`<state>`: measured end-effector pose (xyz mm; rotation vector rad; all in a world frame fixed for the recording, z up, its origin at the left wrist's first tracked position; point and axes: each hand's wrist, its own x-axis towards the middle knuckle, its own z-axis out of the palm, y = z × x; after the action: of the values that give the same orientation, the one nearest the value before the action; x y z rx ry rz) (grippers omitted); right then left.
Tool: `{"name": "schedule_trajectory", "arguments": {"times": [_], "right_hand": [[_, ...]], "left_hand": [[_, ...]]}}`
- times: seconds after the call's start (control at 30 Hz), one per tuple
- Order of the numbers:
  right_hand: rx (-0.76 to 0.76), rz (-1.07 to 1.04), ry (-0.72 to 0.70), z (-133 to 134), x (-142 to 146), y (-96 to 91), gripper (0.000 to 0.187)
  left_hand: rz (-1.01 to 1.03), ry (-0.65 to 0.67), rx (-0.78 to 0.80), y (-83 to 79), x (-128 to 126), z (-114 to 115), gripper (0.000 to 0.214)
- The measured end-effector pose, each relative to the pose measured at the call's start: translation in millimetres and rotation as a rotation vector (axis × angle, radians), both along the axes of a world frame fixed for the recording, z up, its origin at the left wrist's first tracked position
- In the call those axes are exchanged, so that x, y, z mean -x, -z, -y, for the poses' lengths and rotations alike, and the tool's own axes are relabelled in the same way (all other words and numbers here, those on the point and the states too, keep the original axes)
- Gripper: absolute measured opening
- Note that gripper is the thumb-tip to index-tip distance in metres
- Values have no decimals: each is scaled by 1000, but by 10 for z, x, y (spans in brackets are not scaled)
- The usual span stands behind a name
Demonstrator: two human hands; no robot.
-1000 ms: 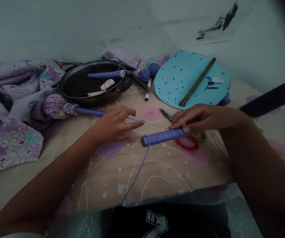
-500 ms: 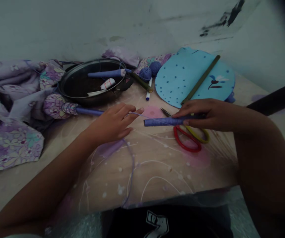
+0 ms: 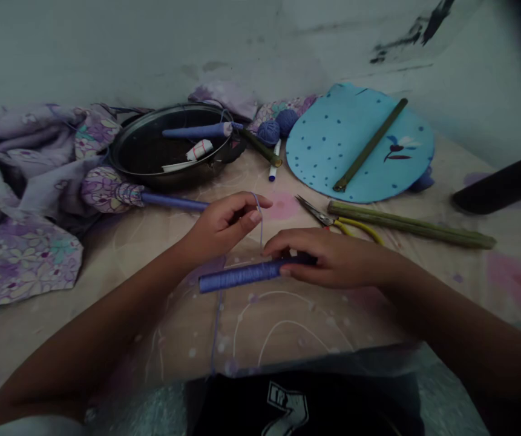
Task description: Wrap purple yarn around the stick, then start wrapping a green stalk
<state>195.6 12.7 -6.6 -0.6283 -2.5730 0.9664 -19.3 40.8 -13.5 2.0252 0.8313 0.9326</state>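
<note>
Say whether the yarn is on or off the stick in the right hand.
On: the yarn wraps around the stick, and one strand rises to the left hand.

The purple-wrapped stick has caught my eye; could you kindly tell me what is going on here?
A person's right hand holds the purple-wrapped stick above the table. A purple strand runs from the left hand down toward it. Just beyond the right hand lie scissors and a green stick.
</note>
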Motion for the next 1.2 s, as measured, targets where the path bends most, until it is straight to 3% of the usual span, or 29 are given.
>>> {"name": "schedule_trajectory", "arguments": {"times": [0.13, 0.27, 0.47, 0.73, 0.9, 1.0, 1.1, 1.2], "right_hand": [[-161, -18, -52, 91, 136, 53, 26], [-299, -58, -92, 170, 224, 107, 25], [-277, -72, -43, 219, 263, 129, 14], [-220, -136, 26, 169, 184, 101, 8], [-370, -155, 141, 113, 103, 64, 12], [-424, -201, 282, 65, 41, 40, 13], [-356, -275, 437, 38, 4, 21, 12], [-62, -376, 539, 42, 4, 8, 14]], "left_hand": [[122, -38, 118, -34, -39, 60, 21], [100, -29, 153, -86, -65, 126, 19], [-19, -31, 126, -8, -66, 50, 19], [-25, -131, 223, 103, -53, -45, 18], [-84, -195, 290, 199, -3, -91, 15], [-4, -250, 327, 224, -1, -63, 18], [58, -308, 357, 207, -3, -29, 20], [-25, -255, 419, 161, 38, -62, 21]]}}
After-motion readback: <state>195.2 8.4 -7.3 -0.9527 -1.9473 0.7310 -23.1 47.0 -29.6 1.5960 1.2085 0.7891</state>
